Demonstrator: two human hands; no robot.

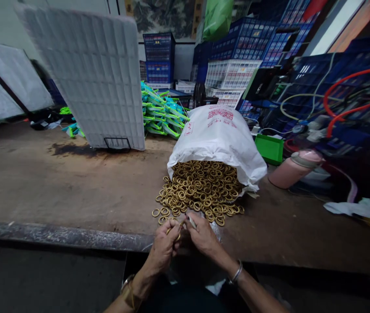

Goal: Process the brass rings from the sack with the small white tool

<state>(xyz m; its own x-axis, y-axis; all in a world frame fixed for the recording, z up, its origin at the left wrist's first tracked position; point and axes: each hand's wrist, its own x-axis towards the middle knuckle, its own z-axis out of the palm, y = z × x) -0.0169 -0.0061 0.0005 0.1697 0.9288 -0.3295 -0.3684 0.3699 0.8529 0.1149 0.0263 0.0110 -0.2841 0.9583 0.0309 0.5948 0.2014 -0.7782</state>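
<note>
My left hand (165,245) is closed with its fingers pinching a brass-coloured ring (178,237) near the table's front edge. Close beside it, my right hand (203,237) is closed around a small light-coloured tool (192,222), whose tip meets the ring or sits right by it; its exact kind is too small to make out. Just beyond both hands, a heap of brass-coloured rings (201,187) spills from the mouth of a white woven sack (217,134) lying on its side. A few loose rings (155,212) lie left of the heap.
The brown table (74,187) has a worn front edge. A white padded panel (90,78) stands at left, next to stacked green-and-blue pieces (162,113). At right are a green tray (269,148), a pink bottle (295,168) and red hoses (331,95). Crates (233,74) rise behind.
</note>
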